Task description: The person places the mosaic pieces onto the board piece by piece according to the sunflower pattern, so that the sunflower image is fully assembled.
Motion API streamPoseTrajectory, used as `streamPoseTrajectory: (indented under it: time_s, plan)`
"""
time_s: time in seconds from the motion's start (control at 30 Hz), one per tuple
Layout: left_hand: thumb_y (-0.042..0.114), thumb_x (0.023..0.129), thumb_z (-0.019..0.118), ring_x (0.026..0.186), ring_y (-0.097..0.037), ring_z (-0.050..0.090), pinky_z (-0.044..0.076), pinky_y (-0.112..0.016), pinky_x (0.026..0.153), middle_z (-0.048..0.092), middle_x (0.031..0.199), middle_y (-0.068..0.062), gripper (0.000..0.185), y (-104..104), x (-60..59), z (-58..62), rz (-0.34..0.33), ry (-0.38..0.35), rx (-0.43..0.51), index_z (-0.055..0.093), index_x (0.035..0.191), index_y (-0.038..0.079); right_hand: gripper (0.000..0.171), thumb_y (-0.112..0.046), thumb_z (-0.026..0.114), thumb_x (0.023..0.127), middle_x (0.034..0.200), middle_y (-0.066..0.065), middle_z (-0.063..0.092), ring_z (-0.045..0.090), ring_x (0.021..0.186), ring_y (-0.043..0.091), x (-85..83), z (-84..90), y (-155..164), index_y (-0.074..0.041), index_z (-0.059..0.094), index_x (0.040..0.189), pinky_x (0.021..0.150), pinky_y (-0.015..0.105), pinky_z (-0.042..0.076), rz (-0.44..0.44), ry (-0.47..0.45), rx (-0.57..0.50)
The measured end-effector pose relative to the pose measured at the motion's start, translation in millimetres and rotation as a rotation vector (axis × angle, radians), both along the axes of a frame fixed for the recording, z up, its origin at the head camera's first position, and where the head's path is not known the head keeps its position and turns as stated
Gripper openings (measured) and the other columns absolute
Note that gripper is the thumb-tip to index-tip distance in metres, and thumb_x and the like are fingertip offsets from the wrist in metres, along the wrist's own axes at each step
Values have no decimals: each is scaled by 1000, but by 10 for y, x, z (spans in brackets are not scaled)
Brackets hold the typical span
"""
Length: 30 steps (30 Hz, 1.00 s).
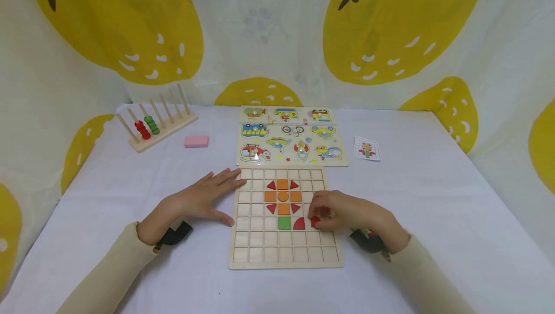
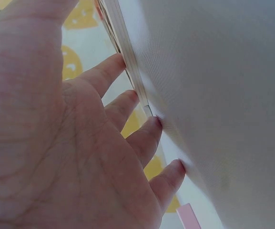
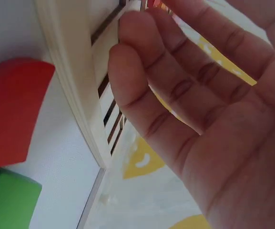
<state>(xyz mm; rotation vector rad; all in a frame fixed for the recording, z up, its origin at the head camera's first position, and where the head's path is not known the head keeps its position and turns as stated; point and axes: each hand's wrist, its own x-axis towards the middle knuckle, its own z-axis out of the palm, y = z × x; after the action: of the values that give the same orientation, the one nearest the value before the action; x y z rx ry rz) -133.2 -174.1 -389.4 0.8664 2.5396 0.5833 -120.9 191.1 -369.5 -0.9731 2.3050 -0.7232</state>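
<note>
**Hands at the grid board**

The grid board (image 1: pixel 286 217) lies near the worktop's (image 1: pixel 433 208) front edge, with bare cloth either side. Left hand (image 1: pixel 204 201), fingers (image 1: pixel 225 175) spread flat, rests against its left edge. Right hand (image 1: pixel 347 215) pinches a red piece (image 1: pixel 315 221) over the board's right cells, beside the red quarter-round (image 1: pixel 299 224).

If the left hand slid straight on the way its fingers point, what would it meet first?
Likely the red triangle in the grid board. The left hand lies flat, fingertips at the board's upper left edge, pointing right and slightly away across empty cells; depth is uncertain.
</note>
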Motion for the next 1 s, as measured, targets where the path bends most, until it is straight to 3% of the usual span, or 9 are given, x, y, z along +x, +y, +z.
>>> streamPoseTrajectory:
  time_s: [0.13, 0.43, 0.8, 1.0]
  plan:
    - [54, 75, 78, 149, -38, 10, 7, -61, 117, 17, 162, -12, 98, 4, 0, 6, -3, 2, 1, 34, 152, 15, 6, -11, 71, 89, 89, -6, 59, 54, 77, 9, -3, -4, -6, -14, 69, 94, 67, 20, 48, 19, -32, -16]
    - [57, 75, 77, 149, -37, 10, 8, -62, 117, 17, 163, -10, 99, -11, -19, -31, -8, 14, -6, 32, 153, 17, 8, -11, 72, 88, 88, -5, 59, 53, 74, 9, 1, -7, -29, -13, 69, 96, 63, 18, 46, 67, -4, -37]
    - [58, 75, 76, 149, -38, 11, 8, -62, 117, 17, 162, -11, 99, -16, -22, -49, -13, 16, -5, 33, 153, 16, 8, -12, 72, 89, 87, -7, 58, 53, 75, 8, 16, -21, -51, -13, 68, 95, 66, 20, 49, 50, 6, -7]
    - [58, 75, 76, 149, -37, 11, 8, -61, 117, 17, 163, -11, 98, -20, -21, -47, -12, 15, -4, 33, 153, 16, 6, -15, 70, 90, 87, -11, 58, 55, 81, 11, 8, 47, 16, -15, 69, 96, 72, 23, 50, -14, -3, 16]
